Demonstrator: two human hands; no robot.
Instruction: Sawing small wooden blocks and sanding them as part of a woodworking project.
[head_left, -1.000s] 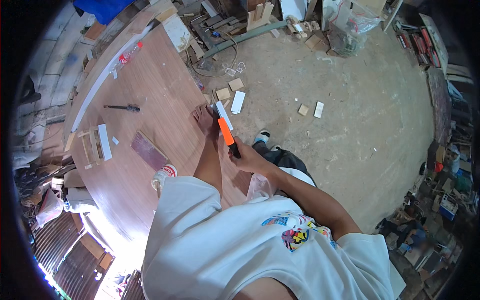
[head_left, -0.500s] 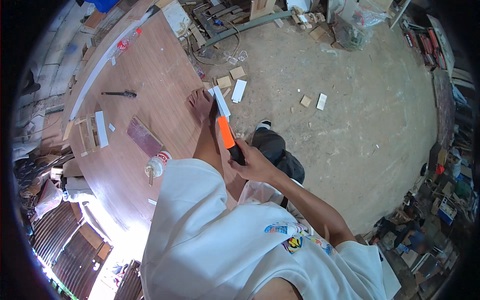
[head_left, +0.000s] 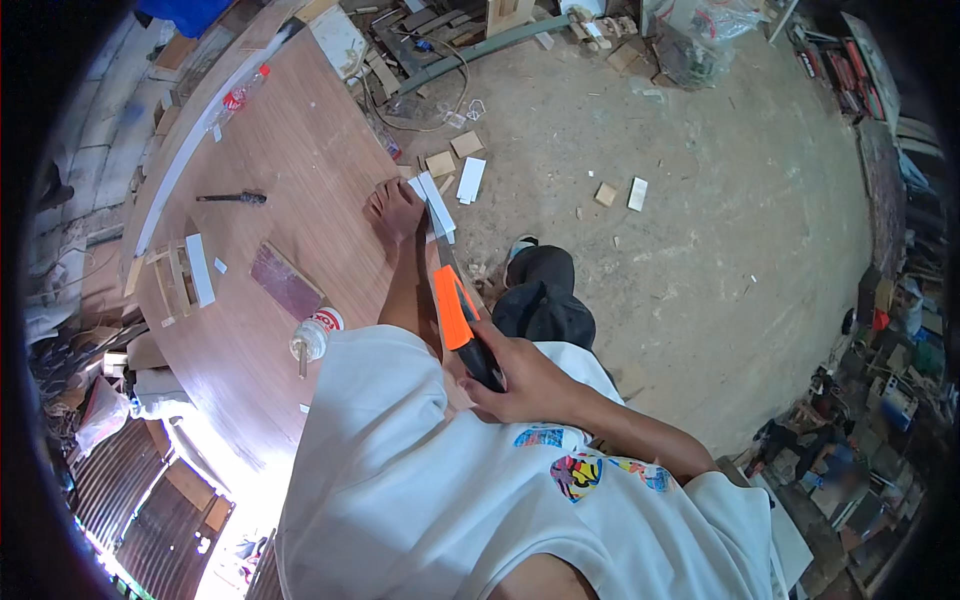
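My left hand (head_left: 397,212) lies flat at the edge of the brown wooden tabletop (head_left: 290,160), fingers against a narrow white strip (head_left: 436,205) that sticks out past the edge. My right hand (head_left: 522,380) grips the black and orange handle of a handsaw (head_left: 455,312). The saw's thin blade runs up from the handle to the white strip beside my left hand. Below are my white shirt and a black trouser leg (head_left: 540,295).
On the tabletop lie a dark-handled tool (head_left: 232,198), a small wooden frame (head_left: 176,280), a dark red board (head_left: 287,282) and a small clear bottle (head_left: 308,342). Wood offcuts (head_left: 452,158) and white pieces (head_left: 637,193) litter the dirt floor. Clutter lines the right wall.
My right hand has drawn the saw back toward my body, so the orange handle sits lower and closer. My left hand stays on the strip at the table's edge.
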